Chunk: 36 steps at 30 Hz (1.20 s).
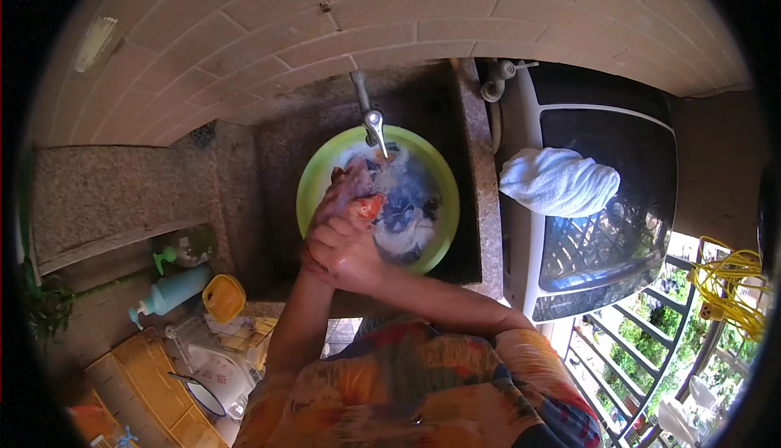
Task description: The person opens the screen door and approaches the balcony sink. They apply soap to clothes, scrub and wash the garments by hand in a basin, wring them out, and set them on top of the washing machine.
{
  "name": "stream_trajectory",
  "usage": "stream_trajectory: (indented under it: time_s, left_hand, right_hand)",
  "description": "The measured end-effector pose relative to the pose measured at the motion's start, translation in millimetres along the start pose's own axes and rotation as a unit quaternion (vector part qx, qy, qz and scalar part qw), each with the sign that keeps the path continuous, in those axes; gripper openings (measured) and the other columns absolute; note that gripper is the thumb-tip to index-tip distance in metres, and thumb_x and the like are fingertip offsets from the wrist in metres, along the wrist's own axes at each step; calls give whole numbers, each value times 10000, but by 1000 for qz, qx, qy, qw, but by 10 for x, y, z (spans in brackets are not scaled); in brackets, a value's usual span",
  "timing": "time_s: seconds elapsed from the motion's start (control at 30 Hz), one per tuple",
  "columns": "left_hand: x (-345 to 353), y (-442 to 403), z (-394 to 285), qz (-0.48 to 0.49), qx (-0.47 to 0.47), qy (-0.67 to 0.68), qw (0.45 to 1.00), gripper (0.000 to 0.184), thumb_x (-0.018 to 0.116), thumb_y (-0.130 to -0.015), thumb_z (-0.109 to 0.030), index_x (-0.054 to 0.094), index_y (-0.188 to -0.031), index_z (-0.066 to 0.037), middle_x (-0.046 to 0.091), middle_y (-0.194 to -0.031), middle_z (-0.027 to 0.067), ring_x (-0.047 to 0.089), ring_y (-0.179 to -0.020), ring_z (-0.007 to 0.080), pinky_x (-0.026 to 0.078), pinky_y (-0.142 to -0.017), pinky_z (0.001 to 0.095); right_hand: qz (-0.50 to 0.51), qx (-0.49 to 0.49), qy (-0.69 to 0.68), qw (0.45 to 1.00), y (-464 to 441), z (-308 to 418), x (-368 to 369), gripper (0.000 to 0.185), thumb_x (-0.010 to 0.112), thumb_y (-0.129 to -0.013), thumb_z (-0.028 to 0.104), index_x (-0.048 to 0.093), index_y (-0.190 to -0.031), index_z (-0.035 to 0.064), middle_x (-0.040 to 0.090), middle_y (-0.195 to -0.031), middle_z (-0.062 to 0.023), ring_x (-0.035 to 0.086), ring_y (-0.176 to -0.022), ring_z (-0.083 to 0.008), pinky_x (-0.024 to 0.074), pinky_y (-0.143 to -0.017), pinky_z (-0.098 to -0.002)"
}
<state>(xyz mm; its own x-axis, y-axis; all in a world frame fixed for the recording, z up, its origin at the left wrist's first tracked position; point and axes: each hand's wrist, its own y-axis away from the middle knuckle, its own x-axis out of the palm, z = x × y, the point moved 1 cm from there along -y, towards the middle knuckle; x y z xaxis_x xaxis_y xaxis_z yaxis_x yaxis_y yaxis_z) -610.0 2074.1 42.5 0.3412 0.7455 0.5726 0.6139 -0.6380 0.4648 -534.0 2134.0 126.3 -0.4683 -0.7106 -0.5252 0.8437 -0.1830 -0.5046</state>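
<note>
A lime-green basin [449, 236] stands in the stone sink, under the tap [373, 126]. Dark blue and white cloth [403, 208] lies in its soapy water. My left hand [348, 187] reaches over the left half of the basin, wet with suds; its fingers blend into foam and cloth, so I cannot see whether they hold anything. Wrapped round my left wrist is my right hand [346, 254], its fingers closed. Between the hands and the cloth shows a bright orange-red patch [366, 206] that I cannot make out.
On the right, a washing machine [598, 261] carries a twisted white towel [560, 182]. A granite ledge [122, 196] runs left of the sink. Below it are a blue pump bottle [175, 291] and a yellow container [224, 298]. Yellow cord [728, 281] hangs by the railing.
</note>
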Motion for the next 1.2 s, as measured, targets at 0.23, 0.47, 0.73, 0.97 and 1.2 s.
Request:
stream_trajectory:
  time_s: [0.23, 0.47, 0.73, 0.97, 1.2]
  left_hand:
    - [-193, 13, -21, 42, -21, 81, 996, 346, 438, -937, -387, 505, -1143, -117, 561, -1084, 75, 522, -904, 207, 383, -754, 352]
    - [-513, -321, 356, 129, 15, 184, 974, 294, 459, -916, -403, 516, -1078, -164, 578, -976, 38, 539, -730, 165, 396, -576, 308]
    - [-44, 162, 125, -97, -138, -62, 984, 405, 434, -963, -406, 525, -1206, -95, 596, -1076, 36, 595, -958, 143, 503, -781, 311]
    - [657, 383, -150, 89, -197, -53, 975, 442, 492, -954, -360, 418, -1312, -111, 541, -1162, 12, 558, -1008, 147, 465, -810, 325]
    - [1885, 586, -87, 438, -205, -64, 873, 620, 569, -900, -203, 256, -1419, -72, 394, -1382, 91, 403, -1272, 202, 352, -1036, 369]
  right_hand:
    - [-66, -47, -17, 997, -113, -88, 4, 137, 703, -639, 214, 635, -720, 127, 586, -782, -36, 582, -747, -229, 461, -643, -381]
    - [-62, 107, -93, 988, -157, -486, 159, 138, 630, -686, 248, 640, -708, 112, 601, -643, -109, 617, -624, -288, 494, -597, -406]
    - [-112, 405, -357, 834, 133, -726, 1, 166, 622, -806, 182, 594, -750, 28, 587, -659, -68, 567, -602, -153, 456, -564, -298]
    - [-97, 381, -480, 784, 314, -393, -1303, 126, 611, -879, 125, 603, -890, -1, 602, -763, -8, 533, -685, -63, 439, -608, -226]
    - [-235, 268, -413, 838, 891, -264, -2765, 367, 621, -736, 313, 588, -883, -21, 583, -917, -119, 569, -826, -188, 470, -734, -304]
